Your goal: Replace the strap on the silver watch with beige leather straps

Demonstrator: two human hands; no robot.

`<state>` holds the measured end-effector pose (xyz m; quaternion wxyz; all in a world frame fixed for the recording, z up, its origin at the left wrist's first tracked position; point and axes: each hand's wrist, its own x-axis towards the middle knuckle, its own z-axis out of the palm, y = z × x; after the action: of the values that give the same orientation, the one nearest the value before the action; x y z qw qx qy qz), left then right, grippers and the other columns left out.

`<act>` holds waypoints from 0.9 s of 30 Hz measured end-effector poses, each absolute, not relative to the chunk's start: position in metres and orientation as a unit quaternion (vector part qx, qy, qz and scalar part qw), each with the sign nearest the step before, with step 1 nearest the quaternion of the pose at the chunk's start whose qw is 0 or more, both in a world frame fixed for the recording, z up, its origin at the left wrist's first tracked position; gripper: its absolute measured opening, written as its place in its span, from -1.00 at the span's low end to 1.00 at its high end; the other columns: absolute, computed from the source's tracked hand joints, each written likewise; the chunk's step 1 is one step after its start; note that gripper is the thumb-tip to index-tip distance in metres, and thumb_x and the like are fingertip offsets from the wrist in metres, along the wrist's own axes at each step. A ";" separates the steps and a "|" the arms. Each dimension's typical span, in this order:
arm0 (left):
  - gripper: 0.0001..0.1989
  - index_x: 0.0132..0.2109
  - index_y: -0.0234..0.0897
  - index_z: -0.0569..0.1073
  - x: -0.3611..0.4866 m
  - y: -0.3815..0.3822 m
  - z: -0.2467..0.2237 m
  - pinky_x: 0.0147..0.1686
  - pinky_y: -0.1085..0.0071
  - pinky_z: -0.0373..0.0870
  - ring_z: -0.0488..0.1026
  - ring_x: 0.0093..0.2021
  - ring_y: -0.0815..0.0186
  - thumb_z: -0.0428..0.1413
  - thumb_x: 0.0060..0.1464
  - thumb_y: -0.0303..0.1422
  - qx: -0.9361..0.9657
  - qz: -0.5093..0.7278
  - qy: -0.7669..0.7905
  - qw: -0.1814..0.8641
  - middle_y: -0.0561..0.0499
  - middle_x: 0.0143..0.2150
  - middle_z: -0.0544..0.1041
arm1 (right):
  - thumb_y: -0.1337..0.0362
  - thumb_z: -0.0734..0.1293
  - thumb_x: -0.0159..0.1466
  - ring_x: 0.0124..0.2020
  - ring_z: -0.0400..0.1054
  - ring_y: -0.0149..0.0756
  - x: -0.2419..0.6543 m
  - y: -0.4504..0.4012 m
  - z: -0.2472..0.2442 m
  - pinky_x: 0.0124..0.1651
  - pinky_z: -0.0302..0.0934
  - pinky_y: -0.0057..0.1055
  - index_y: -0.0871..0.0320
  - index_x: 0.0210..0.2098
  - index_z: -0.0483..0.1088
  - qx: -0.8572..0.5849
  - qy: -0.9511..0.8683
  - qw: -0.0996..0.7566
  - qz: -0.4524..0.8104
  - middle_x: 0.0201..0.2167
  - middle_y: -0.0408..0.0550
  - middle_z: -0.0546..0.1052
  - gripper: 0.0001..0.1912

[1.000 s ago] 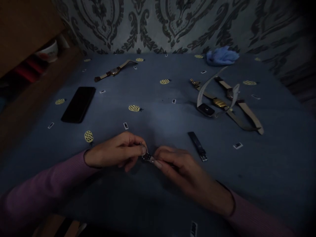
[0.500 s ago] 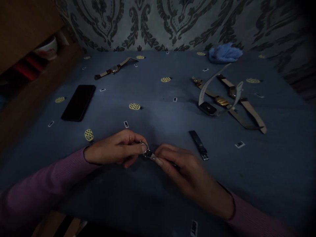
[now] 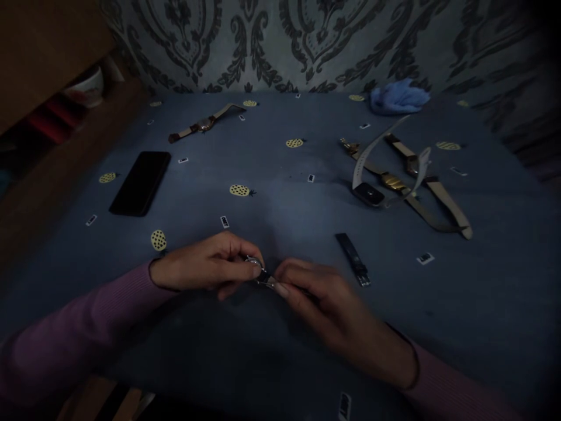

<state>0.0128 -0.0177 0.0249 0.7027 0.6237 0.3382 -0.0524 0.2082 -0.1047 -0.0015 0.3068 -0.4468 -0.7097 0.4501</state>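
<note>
Just above the table's near side, my left hand [image 3: 214, 263] is closed on a small silver watch [image 3: 253, 260], its thumb pressed over the case near the strap end. My right hand [image 3: 326, 301] pinches the short dark strap [image 3: 265, 276] that extends from the watch; the strap's far end is hidden inside the fingers. A pale, shiny edge shows at the right thumb tip, too dim to make out. To the right of my hands lies a separate dark strap piece with a buckle [image 3: 354, 259].
Right of centre, a white-strapped smartwatch [image 3: 369, 193], a gold watch [image 3: 392, 182] and a brown watch [image 3: 412, 165] overlap. Another watch [image 3: 204, 124] lies back left, above a black phone [image 3: 140, 183]. A blue cloth [image 3: 398, 97] sits by the wall; wooden shelving [image 3: 87, 131] borders the left.
The watch has turned slightly between my fingers, and my left thumb now covers more of the strap joint. Both hands stay in nearly the same place.
</note>
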 end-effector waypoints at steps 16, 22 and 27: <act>-0.79 -0.33 -0.32 0.42 0.015 -0.018 0.029 -0.71 0.61 -0.01 0.06 -0.73 0.54 0.00 0.19 -0.31 0.629 -0.078 0.335 0.697 0.20 -0.72 0.28 | 0.31 0.14 0.39 -0.48 0.22 -0.40 0.208 -0.104 0.000 -0.41 0.14 -0.41 0.17 -0.49 0.25 -0.430 -0.715 0.287 0.471 -0.50 -0.15 0.31 -0.69; -0.79 -0.29 -0.32 0.45 0.013 -0.018 0.027 -0.70 0.59 0.02 0.09 -0.72 0.53 0.00 0.20 -0.30 0.629 -0.079 0.325 0.702 0.20 -0.72 0.27 | 0.36 0.14 0.37 -0.48 0.22 -0.40 0.208 -0.105 0.001 -0.39 0.14 -0.40 0.17 -0.48 0.26 -0.430 -0.717 0.285 0.470 -0.50 -0.13 0.33 -0.72; -0.80 -0.29 -0.34 0.46 0.013 -0.017 0.027 -0.65 0.59 0.07 0.15 -0.70 0.52 0.02 0.19 -0.32 0.631 -0.080 0.314 0.705 0.20 -0.72 0.26 | 0.36 0.14 0.37 -0.48 0.22 -0.41 0.208 -0.104 0.001 -0.40 0.13 -0.43 0.16 -0.49 0.24 -0.427 -0.725 0.280 0.463 -0.51 -0.15 0.31 -0.71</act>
<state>0.0134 -0.0174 0.0269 0.7045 0.6312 0.3143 -0.0804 0.2084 -0.1041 0.0015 0.2803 -0.4267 -0.7248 0.4626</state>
